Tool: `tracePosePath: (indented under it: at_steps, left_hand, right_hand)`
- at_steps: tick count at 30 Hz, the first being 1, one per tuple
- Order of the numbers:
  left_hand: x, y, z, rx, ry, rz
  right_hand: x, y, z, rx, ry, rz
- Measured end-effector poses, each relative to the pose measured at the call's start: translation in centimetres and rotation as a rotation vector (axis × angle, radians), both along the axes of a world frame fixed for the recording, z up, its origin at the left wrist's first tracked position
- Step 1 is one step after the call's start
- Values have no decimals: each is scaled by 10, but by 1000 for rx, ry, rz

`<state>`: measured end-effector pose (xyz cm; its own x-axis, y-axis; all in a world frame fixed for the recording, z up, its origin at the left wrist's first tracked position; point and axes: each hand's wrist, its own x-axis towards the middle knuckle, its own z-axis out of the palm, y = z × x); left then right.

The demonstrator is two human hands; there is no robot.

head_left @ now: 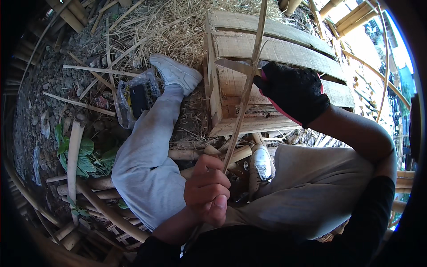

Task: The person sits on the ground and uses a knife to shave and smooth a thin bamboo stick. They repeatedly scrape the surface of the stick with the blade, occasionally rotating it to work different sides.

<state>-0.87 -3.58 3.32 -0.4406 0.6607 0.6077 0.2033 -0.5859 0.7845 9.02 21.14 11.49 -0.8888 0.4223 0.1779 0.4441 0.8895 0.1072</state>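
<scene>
My left hand [208, 189] is bare and closed around the lower end of a long thin bamboo strip [246, 89], which rises up past the top of the view. My right hand [293, 91], in a black glove with a red cuff, grips a knife whose blade [233, 66] lies across the strip, higher up. Both hands are in front of a bamboo slat bench [275, 42]. My legs in light grey trousers [147, 155] and white shoes [175, 71] stretch out below.
Dry straw [169, 26] is heaped behind the bench. Bamboo poles [73, 155] and split strips [95, 70] lie on the dirt at left, with green leaves [86, 155] and a clear plastic bag holding a dark object [138, 98]. More poles stand at upper right.
</scene>
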Motion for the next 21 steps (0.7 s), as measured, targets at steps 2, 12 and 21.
tracePosePath:
  at_steps: [2, 12, 21]
  left_hand:
    - [0, -1, 0, -6, -9, -2]
    - [1, 0, -2, 7, -20, 1]
    - [1, -1, -3, -6, -17, -6]
  right_hand:
    - [-2, -2, 2, -20, -20, -23]
    - [-1, 0, 0, -35, 16, -9]
    - [-1, 0, 0, -29, 27, 5]
